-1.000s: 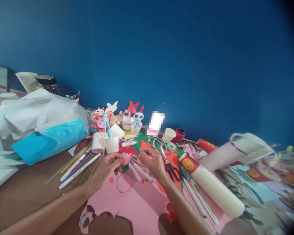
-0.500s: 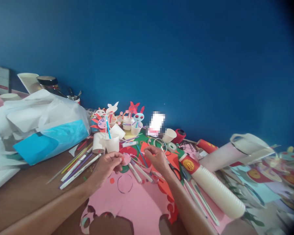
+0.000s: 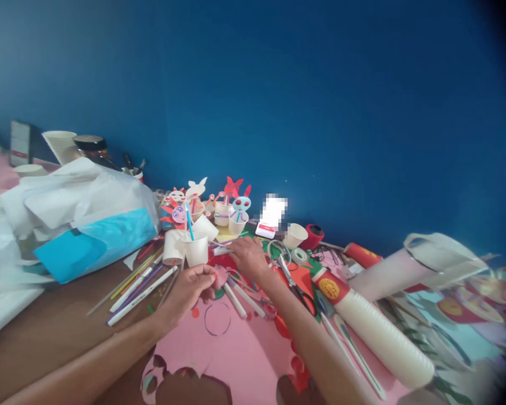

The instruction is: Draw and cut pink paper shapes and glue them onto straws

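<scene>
My left hand (image 3: pixel 189 291) pinches a small pink paper disc (image 3: pixel 220 276) between its fingertips, with thin paper strips trailing from it. My right hand (image 3: pixel 248 259) reaches forward over red paper (image 3: pixel 221 261), its fingertips next to a white marker (image 3: pixel 222 251). I cannot tell whether those fingers grip anything. Steel scissors with dark handles (image 3: pixel 293 286) lie to the right of that hand. Two white paper cups (image 3: pixel 196 250) stand just beyond my hands, one with a blue straw in it. Below both hands spreads a pink paper sheet (image 3: pixel 219 360).
Paper-cup figures (image 3: pixel 236 211) crowd the far side against a blue wall (image 3: pixel 303 101). Loose markers (image 3: pixel 141 295) lie on the wooden table (image 3: pixel 37 337) at left, beside a plastic bag (image 3: pixel 96 239). A long stack of white cups (image 3: pixel 375 329) lies at right.
My right hand has moved forward and left, from near the scissors to the white marker. The pink disc stays in my left hand. The whole view has shifted slightly.
</scene>
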A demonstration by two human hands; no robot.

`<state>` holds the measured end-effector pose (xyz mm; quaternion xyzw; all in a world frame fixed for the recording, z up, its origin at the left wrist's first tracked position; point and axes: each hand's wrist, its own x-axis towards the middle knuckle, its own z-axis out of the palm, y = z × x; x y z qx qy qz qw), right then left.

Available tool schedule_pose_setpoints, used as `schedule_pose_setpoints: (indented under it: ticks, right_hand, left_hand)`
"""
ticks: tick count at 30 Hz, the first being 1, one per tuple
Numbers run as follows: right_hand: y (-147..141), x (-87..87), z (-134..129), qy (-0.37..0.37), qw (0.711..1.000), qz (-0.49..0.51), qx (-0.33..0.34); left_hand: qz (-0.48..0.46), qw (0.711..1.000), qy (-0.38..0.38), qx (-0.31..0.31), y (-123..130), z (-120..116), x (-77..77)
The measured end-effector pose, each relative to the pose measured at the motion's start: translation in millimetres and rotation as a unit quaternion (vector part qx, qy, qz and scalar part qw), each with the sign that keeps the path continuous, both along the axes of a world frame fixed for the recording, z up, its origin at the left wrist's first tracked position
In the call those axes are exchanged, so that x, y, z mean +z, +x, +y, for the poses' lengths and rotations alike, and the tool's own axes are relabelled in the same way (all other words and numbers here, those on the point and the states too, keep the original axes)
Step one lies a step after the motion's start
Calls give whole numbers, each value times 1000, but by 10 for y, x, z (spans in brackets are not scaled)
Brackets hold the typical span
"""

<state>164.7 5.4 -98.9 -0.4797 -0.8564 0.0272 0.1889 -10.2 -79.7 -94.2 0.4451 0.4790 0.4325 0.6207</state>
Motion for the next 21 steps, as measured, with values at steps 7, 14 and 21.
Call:
schedule_pose_setpoints:
  ticks: [7,14,21]
  right_hand:
    - [-78,-84,59,18,999,-39,1]
    - [131,141,-395,-38,993,115,8]
    - [185,208,-682,150,967,184,96]
  left_hand:
    - [-21,1000,18,-10,-25,-9,10]
    - [-130,987,21,87,14,106,76]
    - [-236,960,-134,69,401,288,203]
